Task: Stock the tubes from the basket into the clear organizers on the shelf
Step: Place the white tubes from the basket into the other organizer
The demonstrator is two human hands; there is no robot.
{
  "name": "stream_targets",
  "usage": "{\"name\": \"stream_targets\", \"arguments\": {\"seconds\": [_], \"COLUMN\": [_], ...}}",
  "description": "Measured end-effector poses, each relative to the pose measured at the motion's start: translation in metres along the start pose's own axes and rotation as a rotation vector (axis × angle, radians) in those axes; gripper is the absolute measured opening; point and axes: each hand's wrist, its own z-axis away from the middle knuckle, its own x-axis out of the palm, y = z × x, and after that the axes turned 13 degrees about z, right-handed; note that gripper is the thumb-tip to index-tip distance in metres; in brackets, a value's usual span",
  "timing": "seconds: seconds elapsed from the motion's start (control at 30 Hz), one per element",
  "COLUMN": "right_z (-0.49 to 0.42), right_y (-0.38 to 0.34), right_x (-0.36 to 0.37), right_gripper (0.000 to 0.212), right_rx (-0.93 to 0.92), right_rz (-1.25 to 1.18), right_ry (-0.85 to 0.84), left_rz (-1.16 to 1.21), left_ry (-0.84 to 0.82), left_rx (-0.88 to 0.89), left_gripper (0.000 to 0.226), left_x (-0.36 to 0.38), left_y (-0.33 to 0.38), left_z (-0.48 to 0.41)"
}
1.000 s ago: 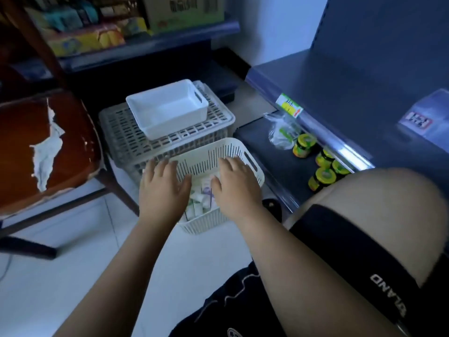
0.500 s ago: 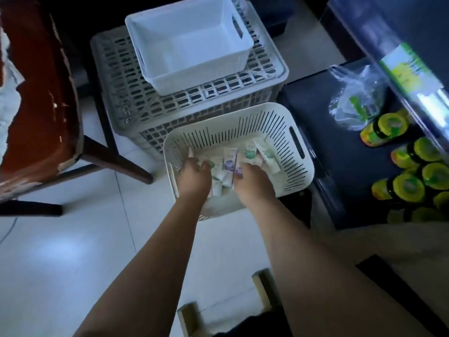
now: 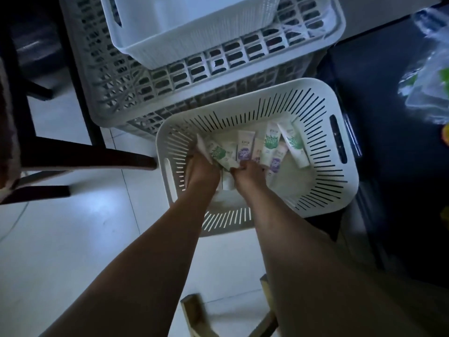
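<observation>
Clearly the work is at its very beginning, as far as the head view shows. The tubes (image 3: 269, 144) lie in a loose pile on the bottom of the white slotted basket (image 3: 323, 166), which stands on the pale floor just beside the dark lower shelf (image 3: 388, 132). Both hands are down inside the basket, close together. The left hand (image 3: 202, 171) has its fingers curled round a few tubes, among them one with a green print, whose ends stick out beyond the fingers. The right hand (image 3: 247, 176) is seen from the back; its fingertips look bent and seem to pinch the end of a tube in the pile, but most of the fingers are hidden. Many tubes, green and purple printed, lie untouched toward the far side of the basket. No clear organizer is in view, so how many tubes are already stocked cannot be told; judging from the full pile, almost everything is left to do. Behind the basket stands a grey lattice crate (image 3: 145, 93) with a white bin (image 3: 184, 45) resting on top.
</observation>
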Motion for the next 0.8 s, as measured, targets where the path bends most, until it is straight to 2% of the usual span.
{"name": "stream_targets", "arguments": {"seconds": [0.07, 0.2, 0.37, 0.47, 0.53, 0.6, 0.7, 0.8], "right_z": [-0.012, -0.026, -0.027, -0.030, -0.027, -0.024, -0.019, -0.007], "right_y": [0.002, -0.006, -0.019, -0.020, -0.023, -0.021, -0.010, -0.005], "right_x": [0.004, 0.006, 0.018, 0.019, 0.013, 0.004, 0.000, 0.001], "right_gripper": [0.038, 0.048, 0.049, 0.044, 0.033, 0.027, 0.033, 0.029], "right_rx": [0.029, 0.089, 0.128, 0.199, 0.175, 0.181, 0.205, 0.318], "right_rz": [0.029, 0.063, -0.004, -0.102, -0.089, -0.084, -0.237, -0.303], "right_ry": [-0.004, 0.002, -0.064, -0.157, -0.217, -0.261, -0.364, -0.477], "left_rz": [0.046, 0.193, 0.244, 0.296, 0.318, 0.327, 0.357, 0.472], "left_ry": [-0.029, 0.020, 0.002, -0.015, -0.060, -0.114, -0.151, -0.147], "left_rx": [-0.028, -0.125, -0.138, -0.188, -0.162, -0.132, -0.124, -0.144], "left_gripper": [0.061, 0.042, 0.042, 0.051, 0.055, 0.049, 0.026, 0.035], "left_x": [0.002, 0.004, 0.005, -0.003, -0.006, -0.005, 0.001, 0.009], "left_y": [0.002, 0.006, 0.000, -0.002, -0.002, -0.003, -0.003, -0.004], "left_z": [-0.006, -0.015, -0.023, -0.024, -0.022, -0.017, -0.010, -0.004]}}
